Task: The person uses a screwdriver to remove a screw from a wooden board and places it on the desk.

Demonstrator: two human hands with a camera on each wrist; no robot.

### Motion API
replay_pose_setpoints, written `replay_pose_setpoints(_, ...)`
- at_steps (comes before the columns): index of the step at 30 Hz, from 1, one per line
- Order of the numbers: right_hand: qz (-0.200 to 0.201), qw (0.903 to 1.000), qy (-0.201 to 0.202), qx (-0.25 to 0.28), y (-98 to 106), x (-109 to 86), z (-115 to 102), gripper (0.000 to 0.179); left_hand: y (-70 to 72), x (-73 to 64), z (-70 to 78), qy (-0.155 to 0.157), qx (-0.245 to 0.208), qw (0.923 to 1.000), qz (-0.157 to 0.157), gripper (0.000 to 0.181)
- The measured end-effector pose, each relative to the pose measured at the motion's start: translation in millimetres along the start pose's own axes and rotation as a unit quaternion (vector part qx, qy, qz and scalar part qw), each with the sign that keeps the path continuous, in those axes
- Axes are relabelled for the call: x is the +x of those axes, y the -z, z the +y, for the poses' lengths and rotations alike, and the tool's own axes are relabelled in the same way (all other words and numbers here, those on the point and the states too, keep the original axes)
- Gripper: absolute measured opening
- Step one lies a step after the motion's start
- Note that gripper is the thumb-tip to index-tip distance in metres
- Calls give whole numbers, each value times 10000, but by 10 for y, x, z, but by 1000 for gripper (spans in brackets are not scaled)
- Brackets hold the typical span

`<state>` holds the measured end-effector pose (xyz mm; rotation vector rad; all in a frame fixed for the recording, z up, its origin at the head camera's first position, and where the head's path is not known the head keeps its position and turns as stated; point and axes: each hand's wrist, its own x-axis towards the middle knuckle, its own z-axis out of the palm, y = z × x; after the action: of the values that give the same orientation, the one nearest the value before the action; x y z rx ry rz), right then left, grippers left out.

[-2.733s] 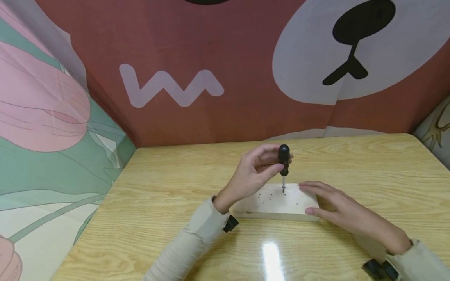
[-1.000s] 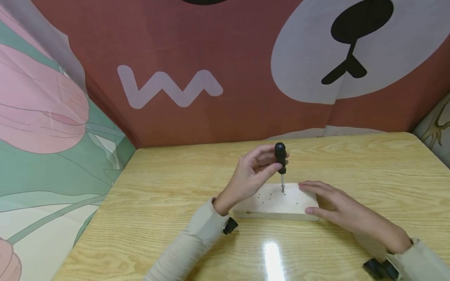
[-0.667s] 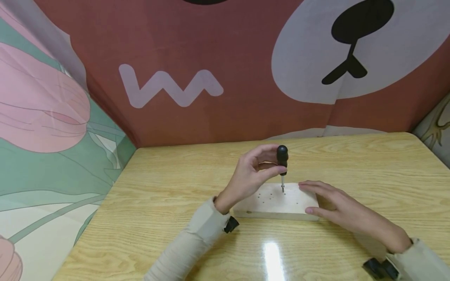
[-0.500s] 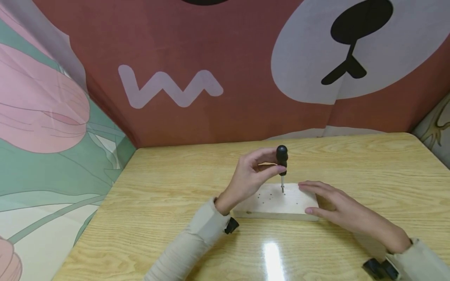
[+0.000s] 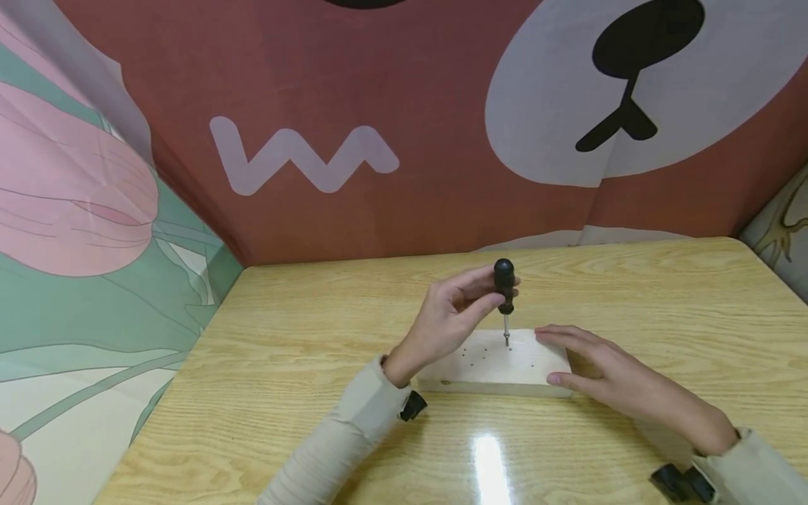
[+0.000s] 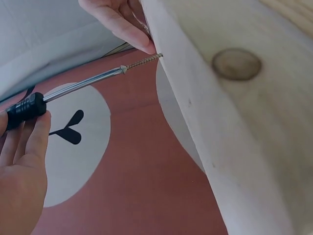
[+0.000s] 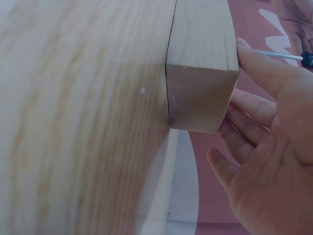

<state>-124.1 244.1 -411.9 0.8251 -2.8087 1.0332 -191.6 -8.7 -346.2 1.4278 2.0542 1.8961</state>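
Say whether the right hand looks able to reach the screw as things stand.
Probably yes: the right hand touches the end of the wooden block, and nothing seems to stand between it and the exposed threads of the screw. The screwdriver in the left hand appears to cover its head, though.

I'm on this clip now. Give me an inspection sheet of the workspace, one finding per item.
Surface: wood-grain table, with a bright reflection near the front.
Block: pale wooden block on the table; several small dark spots on its top.
Screwdriver: black handle, held upright; the screwdriver meets the head of the screw.
Screw: the screw has its tip at the block's top, most of its thread exposed.
Clutter: nothing seen.
Grips: left hand holds the screwdriver's handle; right hand rests on the block's right end.
Cables: nothing seen.
Surroundings: red cartoon backdrop behind the table, flower-print backdrop at left.
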Motion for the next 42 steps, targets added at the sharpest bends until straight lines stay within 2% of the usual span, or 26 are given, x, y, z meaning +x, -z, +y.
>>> replay_pose_setpoints(12,5,10000,1,-76,-1,1,-6,55,28,-2,20,123,186,9997,-54,39)
replay_pose_setpoints(21,96,9998,87,-166,-6,-4,28,56,-6,-5,47,405,158,9986,307,41)
replay_pose_setpoints(25,160,9995,179,-212,-12,-9,41,56,-16,-2,55,385,10,9986,361,42)
replay_pose_setpoints(29,101,9998,57,-188,-13,-10,26,56,-23,3,59,304,56,9988,380,44)
replay_pose_setpoints(37,10,9999,-6,-129,0,3,-1,56,-37,0,46,13,416,9983,414,38)
replay_pose_setpoints(42,-21,10000,-9,-43,3,-2,7,56,-25,9,51,-43,443,9987,246,37)
